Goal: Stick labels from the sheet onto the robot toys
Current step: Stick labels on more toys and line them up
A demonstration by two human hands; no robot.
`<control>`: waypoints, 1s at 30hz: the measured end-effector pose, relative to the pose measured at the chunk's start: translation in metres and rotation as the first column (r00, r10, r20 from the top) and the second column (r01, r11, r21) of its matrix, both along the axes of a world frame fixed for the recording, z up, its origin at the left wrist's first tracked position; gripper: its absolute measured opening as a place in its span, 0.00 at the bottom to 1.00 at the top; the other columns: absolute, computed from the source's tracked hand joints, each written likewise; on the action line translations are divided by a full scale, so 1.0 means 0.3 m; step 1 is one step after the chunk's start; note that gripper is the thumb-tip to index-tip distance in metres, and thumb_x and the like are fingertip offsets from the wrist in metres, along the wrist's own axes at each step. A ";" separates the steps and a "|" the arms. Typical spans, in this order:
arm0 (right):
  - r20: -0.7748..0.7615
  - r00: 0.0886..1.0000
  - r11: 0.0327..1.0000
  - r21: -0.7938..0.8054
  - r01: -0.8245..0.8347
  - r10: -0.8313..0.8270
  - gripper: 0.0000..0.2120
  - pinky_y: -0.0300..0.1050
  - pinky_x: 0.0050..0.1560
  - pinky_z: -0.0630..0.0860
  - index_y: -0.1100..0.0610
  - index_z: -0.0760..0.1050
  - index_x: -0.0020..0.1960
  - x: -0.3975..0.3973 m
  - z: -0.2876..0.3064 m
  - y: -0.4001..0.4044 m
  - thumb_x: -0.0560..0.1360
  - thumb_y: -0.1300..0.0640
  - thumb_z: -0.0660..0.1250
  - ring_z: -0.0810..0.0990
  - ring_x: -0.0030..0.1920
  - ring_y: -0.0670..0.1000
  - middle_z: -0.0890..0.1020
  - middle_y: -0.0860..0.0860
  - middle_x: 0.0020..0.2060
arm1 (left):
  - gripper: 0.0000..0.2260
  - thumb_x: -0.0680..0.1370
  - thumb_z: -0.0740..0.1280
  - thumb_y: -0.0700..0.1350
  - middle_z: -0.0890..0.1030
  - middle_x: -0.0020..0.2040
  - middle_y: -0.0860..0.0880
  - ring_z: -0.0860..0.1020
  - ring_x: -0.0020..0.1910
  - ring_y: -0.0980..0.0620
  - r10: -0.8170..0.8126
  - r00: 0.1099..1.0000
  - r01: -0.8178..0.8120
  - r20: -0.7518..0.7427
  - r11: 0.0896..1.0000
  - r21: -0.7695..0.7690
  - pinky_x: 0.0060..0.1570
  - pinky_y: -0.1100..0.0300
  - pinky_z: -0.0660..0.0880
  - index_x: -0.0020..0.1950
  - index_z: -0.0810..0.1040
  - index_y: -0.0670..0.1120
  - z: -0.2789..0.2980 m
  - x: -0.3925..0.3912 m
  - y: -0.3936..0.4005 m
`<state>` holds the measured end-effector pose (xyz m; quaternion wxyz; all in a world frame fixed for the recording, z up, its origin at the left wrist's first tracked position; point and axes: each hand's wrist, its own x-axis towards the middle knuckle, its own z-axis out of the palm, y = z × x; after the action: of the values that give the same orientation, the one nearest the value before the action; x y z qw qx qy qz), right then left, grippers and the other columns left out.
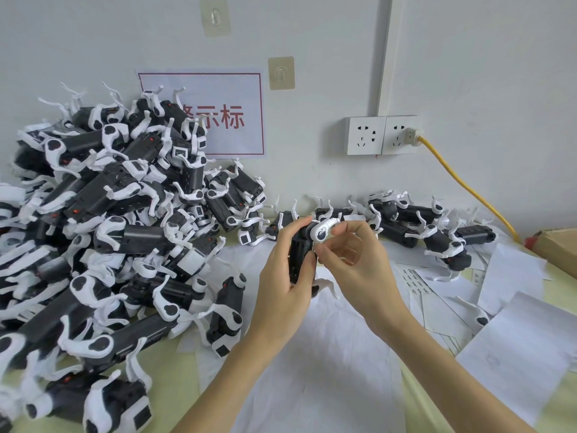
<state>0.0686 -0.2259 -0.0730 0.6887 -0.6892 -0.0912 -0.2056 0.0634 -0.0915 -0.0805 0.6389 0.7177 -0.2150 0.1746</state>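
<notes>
My left hand (288, 273) grips a black-and-white robot toy (301, 251), held upright above the table's middle. My right hand (352, 260) is at the toy's right side. Its thumb and forefinger pinch at the toy's edge just below a white leg joint (323, 233). Whether a label sits under those fingertips cannot be made out. A label sheet (412, 278) with small printed labels lies on the table right of my hands, partly under other paper.
A big heap of robot toys (109, 229) fills the left side. A row of further toys (415, 226) lies along the wall. White paper sheets (327, 354) cover the table. A cardboard box (559, 245) stands far right, a yellow cable (468, 189) runs from the wall socket.
</notes>
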 end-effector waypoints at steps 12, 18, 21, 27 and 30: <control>-0.026 0.999 0.999 -0.023 0.023 -0.024 0.10 0.37 0.45 0.79 0.54 0.74 0.55 -0.002 0.000 0.005 0.78 0.61 0.74 0.86 0.45 0.51 0.86 0.49 0.40 | 0.22 0.85 0.63 0.35 0.83 0.54 0.50 0.82 0.44 0.55 0.004 1.000 -0.005 -0.007 1.000 -0.021 0.37 0.67 0.80 0.70 0.74 0.60 -0.016 0.010 -0.003; -0.036 0.999 0.999 -0.029 0.028 -0.029 0.10 0.34 0.44 0.77 0.54 0.74 0.55 -0.003 0.004 0.005 0.78 0.61 0.74 0.85 0.42 0.48 0.86 0.50 0.40 | 0.22 0.85 0.64 0.36 0.83 0.50 0.48 0.82 0.41 0.52 0.013 1.000 -0.013 -0.004 1.000 -0.018 0.35 0.67 0.80 0.70 0.74 0.61 -0.025 0.019 -0.002; -0.025 0.999 0.997 -0.068 0.040 -0.042 0.11 0.34 0.43 0.77 0.52 0.73 0.54 -0.002 0.003 0.005 0.78 0.61 0.74 0.85 0.42 0.48 0.86 0.50 0.39 | 0.22 0.84 0.64 0.37 0.83 0.46 0.47 0.82 0.38 0.49 0.010 1.000 -0.010 -0.014 1.000 -0.020 0.35 0.66 0.80 0.70 0.74 0.62 -0.031 0.025 0.000; 0.035 0.996 0.980 -0.184 0.081 -0.076 0.14 0.35 0.42 0.77 0.50 0.71 0.54 0.003 0.000 0.001 0.77 0.62 0.74 0.84 0.37 0.46 0.84 0.46 0.37 | 0.21 0.85 0.64 0.39 0.79 0.40 0.44 0.76 0.30 0.51 0.013 0.999 -0.013 -0.042 1.000 -0.013 0.31 0.68 0.75 0.70 0.73 0.63 -0.033 0.029 0.003; 0.053 0.996 0.975 -0.207 0.085 -0.076 0.13 0.36 0.42 0.78 0.52 0.72 0.55 0.000 -0.002 0.000 0.78 0.61 0.75 0.84 0.37 0.46 0.84 0.46 0.37 | 0.21 0.85 0.64 0.41 0.80 0.40 0.49 0.79 0.34 0.52 0.027 0.997 -0.029 -0.078 0.999 -0.023 0.32 0.66 0.74 0.67 0.74 0.68 -0.029 0.029 -0.001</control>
<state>0.0687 -0.2261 -0.0735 0.6015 -0.7561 -0.0996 -0.2380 0.0722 -0.0917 -0.0892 0.6528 0.7192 -0.1779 0.1578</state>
